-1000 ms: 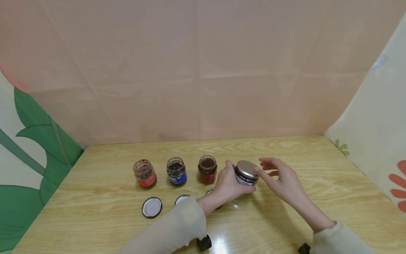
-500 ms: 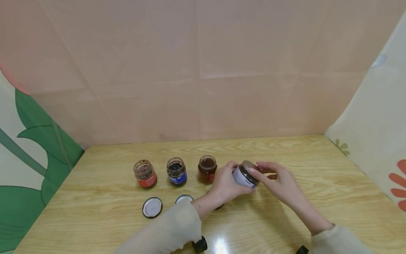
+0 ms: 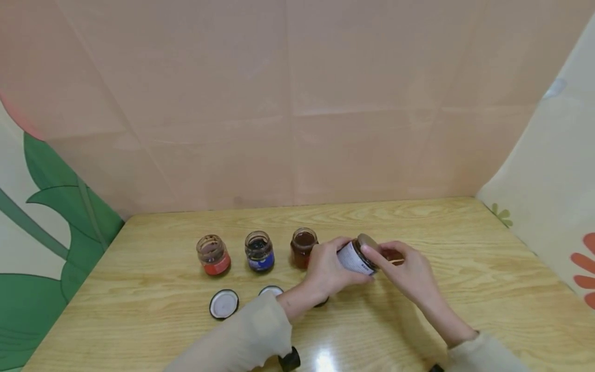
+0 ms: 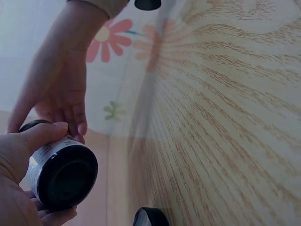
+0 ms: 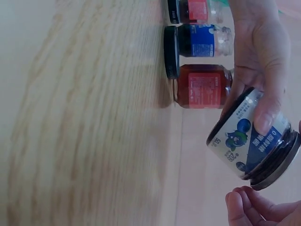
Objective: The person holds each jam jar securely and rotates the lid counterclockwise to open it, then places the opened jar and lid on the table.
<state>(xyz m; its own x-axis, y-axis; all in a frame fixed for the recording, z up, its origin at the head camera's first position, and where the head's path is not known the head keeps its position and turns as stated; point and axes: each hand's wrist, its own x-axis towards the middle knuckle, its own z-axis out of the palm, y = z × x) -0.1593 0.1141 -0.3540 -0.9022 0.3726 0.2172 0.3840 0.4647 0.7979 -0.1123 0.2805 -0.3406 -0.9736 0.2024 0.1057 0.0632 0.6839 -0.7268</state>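
My left hand [image 3: 327, 268] grips a glass jar [image 3: 354, 259] with a white and blue label, its thumb across the label in the right wrist view. The jar is held above the table, tilted with its top toward my right hand [image 3: 412, 269]. A metal lid [image 3: 369, 241] sits on the jar. My right thumb lies against this lid, with the other fingers bent around its far side. Dark contents show beneath the lid's rim. In the left wrist view the dark jar base [image 4: 69, 179] faces the camera.
Left of my hands stand three lidless jars: a red-labelled jar [image 3: 217, 264], a blue-labelled jar [image 3: 261, 261] and a dark red jar [image 3: 303, 247]. Upturned lids lie in front: one lid [image 3: 224, 304], another lid [image 3: 271, 291], and a third mostly behind my left wrist.
The jar has tipped from nearly upright to leaning right, showing more label. My right hand has moved in from the jar's side, its thumb and fingers now around the lid.
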